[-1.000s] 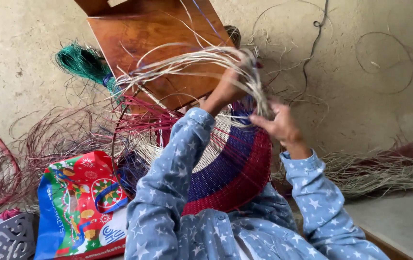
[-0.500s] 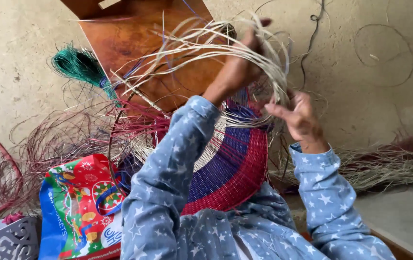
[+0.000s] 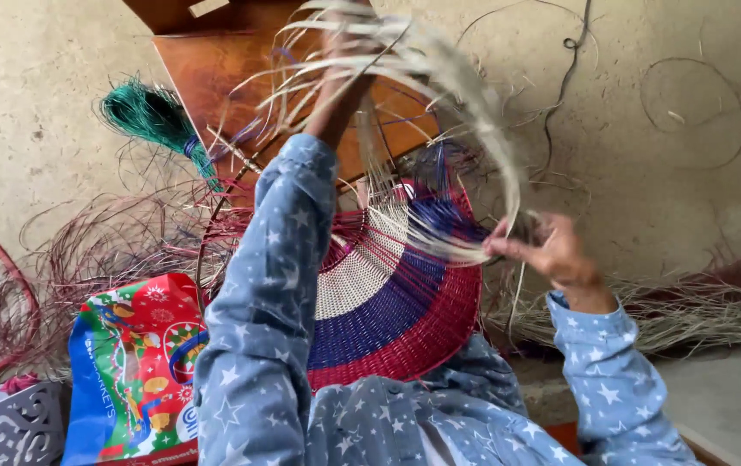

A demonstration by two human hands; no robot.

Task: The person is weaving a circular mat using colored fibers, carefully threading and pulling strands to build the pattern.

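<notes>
1. Here, the left hand [image 3: 344,65] is up high, closed around a bunch of pale straw strands [image 3: 439,78].
2. The right hand [image 3: 551,252] pinches the other end of those strands, just beside the round woven mat [image 3: 387,302].
3. The mat, white, blue and red, lies in the person's lap.
4. A green bundle [image 3: 150,116] lies near a wooden board [image 3: 223,69].

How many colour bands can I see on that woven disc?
3 on the woven disc: a white band innermost, a blue band around it, a red band at the rim. The left sleeve may hide more.
</notes>
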